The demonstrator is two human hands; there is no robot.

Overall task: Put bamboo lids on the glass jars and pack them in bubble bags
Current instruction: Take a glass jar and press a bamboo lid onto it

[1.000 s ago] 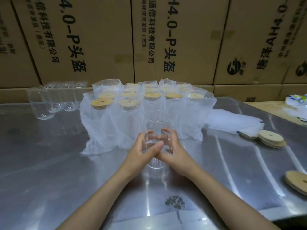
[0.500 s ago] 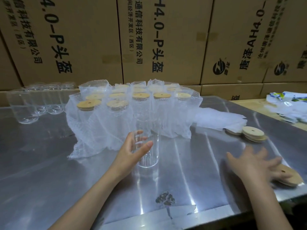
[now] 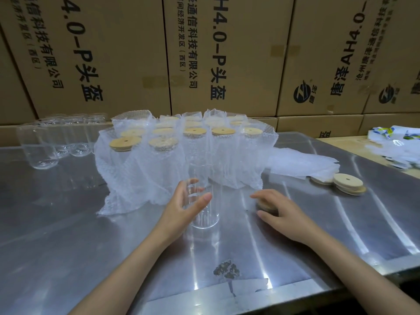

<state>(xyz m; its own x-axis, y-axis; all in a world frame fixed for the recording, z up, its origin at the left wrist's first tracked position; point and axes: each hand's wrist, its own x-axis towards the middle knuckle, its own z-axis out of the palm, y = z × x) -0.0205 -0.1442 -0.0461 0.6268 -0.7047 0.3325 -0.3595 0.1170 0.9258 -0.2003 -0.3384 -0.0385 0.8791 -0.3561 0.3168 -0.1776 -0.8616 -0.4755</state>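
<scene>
Clear glass forms the jar in hand: a tall, open-mouthed cylinder standing upright on the steel counter, its long axis vertical, just in front of the cluster of bagged jars. The left hand holds the jar at mid-height from its left side, fingers curved behind the glass and thumb across the near face.

The right hand lies to the right of the jar, well clear of it, low over the counter. Its fingers curl round a bamboo lid, of which only the far edge shows beneath the hand. Whether the lid is lifted or rests on the counter cannot be told.

The deciding relation: the jar mouth lies up and to the left of the lid. The lid's disc is roughly flat, parallel to the rim. The next move therefore likely calls for a raise and a leftward carry, then a level seat on the rim.

Spare lids lie stacked far right, beside flat bubble bags. Empty jars stand far left.
</scene>
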